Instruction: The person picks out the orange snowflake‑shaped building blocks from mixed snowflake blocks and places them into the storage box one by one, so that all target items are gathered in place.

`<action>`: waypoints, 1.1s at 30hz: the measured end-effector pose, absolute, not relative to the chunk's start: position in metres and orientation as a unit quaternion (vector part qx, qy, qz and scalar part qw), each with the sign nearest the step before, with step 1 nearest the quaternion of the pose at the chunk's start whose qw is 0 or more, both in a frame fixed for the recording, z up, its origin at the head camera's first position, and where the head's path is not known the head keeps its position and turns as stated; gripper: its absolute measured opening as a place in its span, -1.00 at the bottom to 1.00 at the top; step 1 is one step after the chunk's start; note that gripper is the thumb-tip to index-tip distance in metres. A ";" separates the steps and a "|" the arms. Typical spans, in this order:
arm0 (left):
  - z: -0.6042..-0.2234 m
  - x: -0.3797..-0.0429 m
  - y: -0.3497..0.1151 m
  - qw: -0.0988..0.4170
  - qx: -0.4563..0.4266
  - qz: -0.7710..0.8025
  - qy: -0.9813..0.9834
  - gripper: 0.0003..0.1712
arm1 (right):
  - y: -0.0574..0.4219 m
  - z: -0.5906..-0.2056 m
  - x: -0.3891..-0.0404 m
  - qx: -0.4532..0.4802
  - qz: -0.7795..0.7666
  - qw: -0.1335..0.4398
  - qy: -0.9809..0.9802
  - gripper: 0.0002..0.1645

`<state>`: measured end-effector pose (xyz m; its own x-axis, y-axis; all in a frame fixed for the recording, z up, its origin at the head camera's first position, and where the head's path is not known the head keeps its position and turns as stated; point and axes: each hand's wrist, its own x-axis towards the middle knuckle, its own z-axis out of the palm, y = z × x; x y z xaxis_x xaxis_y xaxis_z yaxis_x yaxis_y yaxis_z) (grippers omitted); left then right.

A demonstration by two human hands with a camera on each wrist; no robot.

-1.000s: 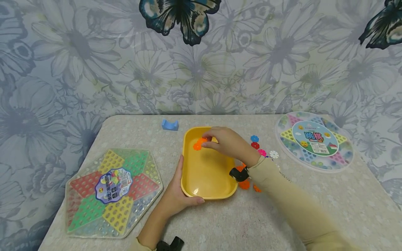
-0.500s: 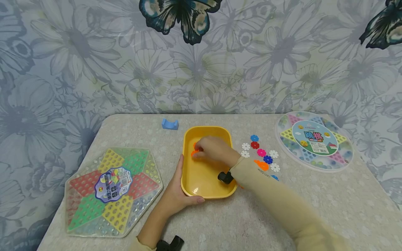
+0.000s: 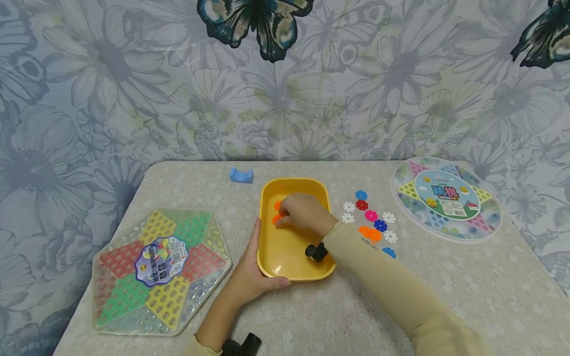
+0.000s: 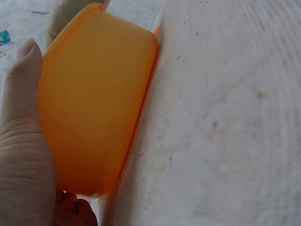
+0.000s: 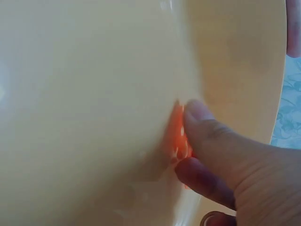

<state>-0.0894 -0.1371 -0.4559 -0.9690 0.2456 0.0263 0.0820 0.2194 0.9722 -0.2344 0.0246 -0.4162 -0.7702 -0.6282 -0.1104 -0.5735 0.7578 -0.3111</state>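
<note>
My left hand (image 3: 254, 274) grips the near left corner of a yellow plastic tray (image 3: 307, 269), thumb along the near side and fingers against the left side. The left wrist view shows this thumb (image 4: 23, 89) against the tray's outer wall (image 4: 96, 94). Inside the tray, near its left wall, my right hand (image 3: 305, 215) pinches an orange flower-shaped disc (image 3: 276, 219). In the right wrist view the orange disc (image 5: 181, 136) stands between thumb and fingertip at the tray floor. Just beyond it, another orange disc (image 3: 278, 205) is partly hidden by the fingers.
Right of the tray lie loose flower-shaped discs: orange (image 3: 370, 234), white (image 3: 389, 217), red (image 3: 361, 204), pink (image 3: 371, 215) and blue (image 3: 361, 195). A hexagonal checkers box (image 3: 120, 262) lies left, a round one (image 3: 445, 198) right. A blue plastic piece (image 3: 241, 175) sits at the back.
My right hand has moved left and slightly nearer inside the tray, to its left wall. The sleeve has shifted too, uncovering several discs on the right. My left hand has stayed put.
</note>
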 end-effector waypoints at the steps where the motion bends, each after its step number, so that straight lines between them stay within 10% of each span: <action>1: -0.453 -0.089 -0.137 0.068 0.105 0.618 0.776 0.55 | 0.025 -0.417 -0.235 -0.321 -0.131 0.107 0.932 -0.61; 22: -0.467 -0.092 -0.139 0.061 0.109 0.612 0.781 0.56 | 0.029 -0.414 -0.236 -0.328 -0.164 0.138 0.920 -0.75; 33: -0.467 -0.092 -0.138 0.059 0.108 0.617 0.777 0.56 | 0.075 -0.348 -0.225 -0.296 -0.203 0.074 0.930 -0.55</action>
<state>-0.0925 -0.1380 -0.4673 -0.9695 0.2415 0.0412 0.0947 0.2144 0.9722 -0.2254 0.0754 -0.3478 -0.8133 -0.5816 -0.0180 -0.5215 0.7422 -0.4210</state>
